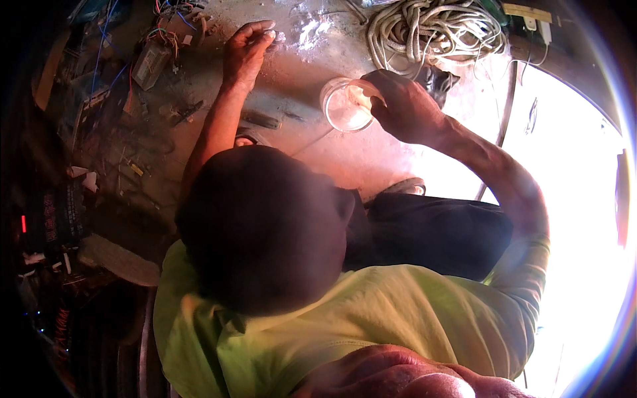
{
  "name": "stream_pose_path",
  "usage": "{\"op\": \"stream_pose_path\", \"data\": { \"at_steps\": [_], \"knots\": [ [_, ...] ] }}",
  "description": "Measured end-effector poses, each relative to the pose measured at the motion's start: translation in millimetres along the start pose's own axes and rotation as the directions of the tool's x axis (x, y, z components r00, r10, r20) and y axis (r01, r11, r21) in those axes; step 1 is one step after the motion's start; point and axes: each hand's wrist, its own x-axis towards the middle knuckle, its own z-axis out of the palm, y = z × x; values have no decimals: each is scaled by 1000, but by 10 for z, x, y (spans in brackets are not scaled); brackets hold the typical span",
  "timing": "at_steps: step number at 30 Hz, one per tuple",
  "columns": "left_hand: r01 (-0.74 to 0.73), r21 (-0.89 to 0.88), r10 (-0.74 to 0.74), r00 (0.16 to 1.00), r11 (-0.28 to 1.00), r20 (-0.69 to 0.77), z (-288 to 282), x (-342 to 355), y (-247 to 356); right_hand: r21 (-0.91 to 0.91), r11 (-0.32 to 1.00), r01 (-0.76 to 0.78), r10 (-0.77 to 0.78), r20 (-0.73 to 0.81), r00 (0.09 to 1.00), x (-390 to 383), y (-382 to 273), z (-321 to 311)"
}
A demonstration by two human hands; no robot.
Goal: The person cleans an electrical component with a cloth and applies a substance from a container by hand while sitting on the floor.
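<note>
My left hand (247, 54) reaches out at the upper left, its thumb and fingers pinched together. A small pale bit shows at the fingertips, too small to name, and white dust is on the fingers. Just right of it, white powder (314, 32) lies scattered on the floor. My right hand (406, 106) grips the rim of a clear round tub (346, 106), tilted so its mouth shows. Pale residue appears to coat its inside. My dark-trousered knee (265, 229) hides part of my left forearm.
A coil of pale rope (431, 33) lies beyond my right hand. At the left are a metal box with wires (151, 65) and dark clutter. A dark flat piece (261, 119) lies near my foot. A power strip (527, 13) is at the upper right, above strong glare.
</note>
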Motion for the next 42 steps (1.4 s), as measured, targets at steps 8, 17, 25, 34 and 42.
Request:
{"op": "stream_pose_path", "data": {
  "at_steps": [8, 17, 25, 34, 42],
  "knots": [
    [-89, 398, 37, 990, 913, 137, 82, -39, -64, 64, 938, 341, -323, -196, 926, 220, 235, -149],
    [-353, 724, 33, 909, 593, 416, 431, 179, 132, 343, 931, 126, -91, -117, 989, 427, 526, -208],
    [-560, 802, 289, 819, 207, 496, 930, 659, 326, 289, 939, 186, -157, -122, 980, 351, 474, -236],
    [-636, 771, 278, 745, 23, 606, 1053, 803, 257, 435, 900, -12, 58, -92, 994, 244, 476, -227],
    [-647, 762, 307, 726, 1, 616, 931, 1042, 433, 452, 892, 8, 48, -110, 993, 225, 477, -239]
  ]
}}
